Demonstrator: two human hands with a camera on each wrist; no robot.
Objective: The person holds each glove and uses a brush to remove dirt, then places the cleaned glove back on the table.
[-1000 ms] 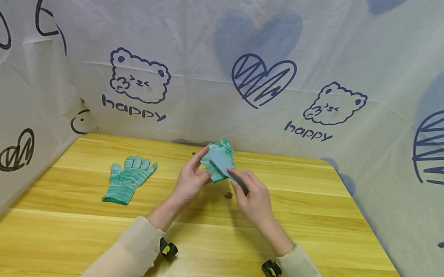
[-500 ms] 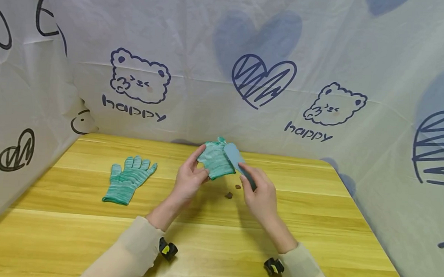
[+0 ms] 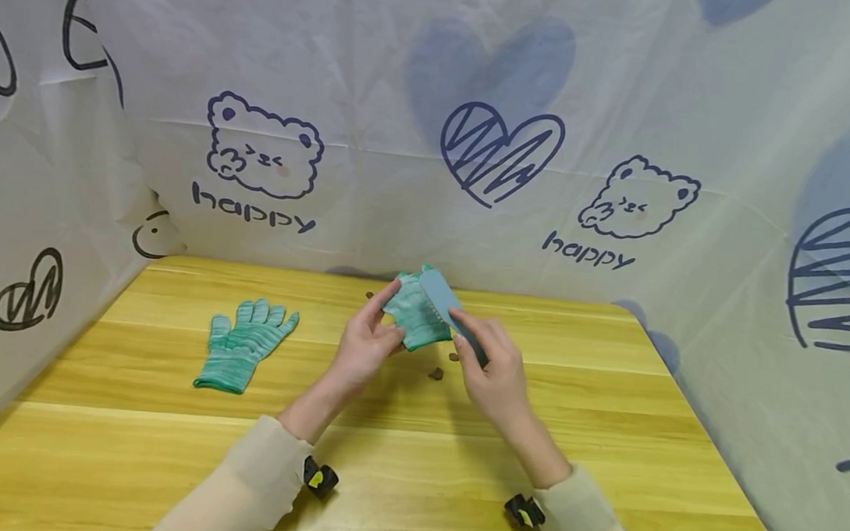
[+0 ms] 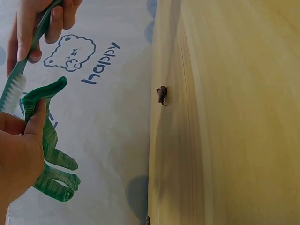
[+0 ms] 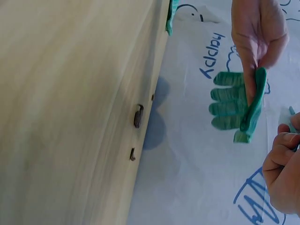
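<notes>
A mottled green knit glove (image 3: 411,316) hangs above the table, its cuff pinched between the thumb and fingers of my left hand (image 3: 366,345). In the right wrist view the held glove's fingers (image 5: 226,108) dangle loosely. My right hand (image 3: 500,370) grips the handle of a blue-green brush (image 3: 440,291), its head against or just over the glove's right side. White bristles (image 4: 15,89) face the glove in the left wrist view, where contact cannot be told. A matching glove (image 3: 242,345) lies flat on the table to the left.
Small dark brown bits (image 3: 436,374) lie on the wooden table (image 3: 361,482) below the hands, with another bit (image 3: 370,295) near the back edge. A printed white cloth (image 3: 375,84) walls off the back and sides.
The brush has swept right from the glove's middle, then slightly back left. A second brown bit has come into view under the glove. The glove has shifted slightly in my left hand.
</notes>
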